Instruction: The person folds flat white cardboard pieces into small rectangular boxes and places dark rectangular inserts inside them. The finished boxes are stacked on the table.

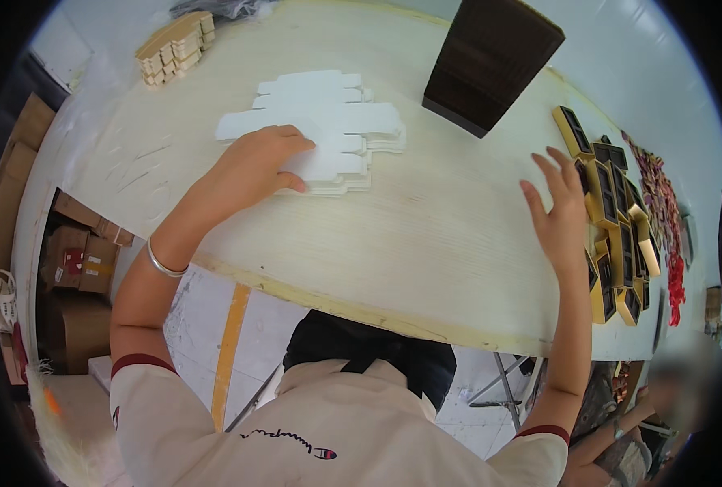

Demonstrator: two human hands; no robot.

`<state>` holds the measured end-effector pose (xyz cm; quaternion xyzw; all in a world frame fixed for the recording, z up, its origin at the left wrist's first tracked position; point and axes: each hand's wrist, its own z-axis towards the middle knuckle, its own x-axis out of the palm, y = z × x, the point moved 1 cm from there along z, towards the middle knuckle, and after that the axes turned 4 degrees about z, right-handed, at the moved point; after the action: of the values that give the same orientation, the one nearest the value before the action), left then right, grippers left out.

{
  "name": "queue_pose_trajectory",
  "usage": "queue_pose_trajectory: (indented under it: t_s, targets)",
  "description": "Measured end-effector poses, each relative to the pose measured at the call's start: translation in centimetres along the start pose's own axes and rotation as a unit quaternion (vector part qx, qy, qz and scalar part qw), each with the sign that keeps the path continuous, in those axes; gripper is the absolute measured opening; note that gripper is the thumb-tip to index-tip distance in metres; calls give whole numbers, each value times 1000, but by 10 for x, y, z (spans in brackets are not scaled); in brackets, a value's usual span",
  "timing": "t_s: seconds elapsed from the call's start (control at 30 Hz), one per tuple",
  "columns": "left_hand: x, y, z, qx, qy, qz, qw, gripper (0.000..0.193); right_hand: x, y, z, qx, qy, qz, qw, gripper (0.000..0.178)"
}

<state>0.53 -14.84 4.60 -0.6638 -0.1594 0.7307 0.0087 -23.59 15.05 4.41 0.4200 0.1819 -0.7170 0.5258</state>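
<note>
A stack of flat white die-cut cardboard blanks [328,122] lies on the pale table [426,235], with tabs sticking out along its edges. My left hand [265,165] rests on the left part of this stack, thumb apart from the fingers, holding nothing that I can see. Over the right side of the table, my right hand [557,207] is raised with its fingers spread and nothing in them. Just beside it sits a cluster of small gold boxes with dark inner trays [621,235]. Whether its fingertips touch the nearest box I cannot tell.
A tall dark brown box [491,69] stands at the back of the table. Folded tan card pieces [174,49] are stacked at the far left. Red ribbons [674,276] hang along the right edge. Cartons [85,256] fill a space at left. Another person's arm [612,438] shows lower right.
</note>
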Motion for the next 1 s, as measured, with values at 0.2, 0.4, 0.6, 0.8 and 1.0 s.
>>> queue_pose_trajectory:
  t_s: [0.2, 0.4, 0.6, 0.8, 1.0]
  targets:
    - [5, 16, 0, 9, -2, -42, 999, 46, 17, 5, -8, 7, 13, 76, 997, 30]
    - [-16, 21, 8, -17, -11, -74, 997, 30, 24, 1, -17, 52, 40, 154, 986, 29]
    - [10, -105, -24, 262, -264, 123, 920, 19, -24, 35, -12, -219, -78, 151, 961, 39]
    - [79, -136, 10, 211, 2, -215, 954, 15, -1, 49, -79, -185, 158, 150, 958, 32]
    - [88, -137, 30, 187, -76, -111, 973, 21, 9, 51, -85, -207, 114, 96, 967, 25]
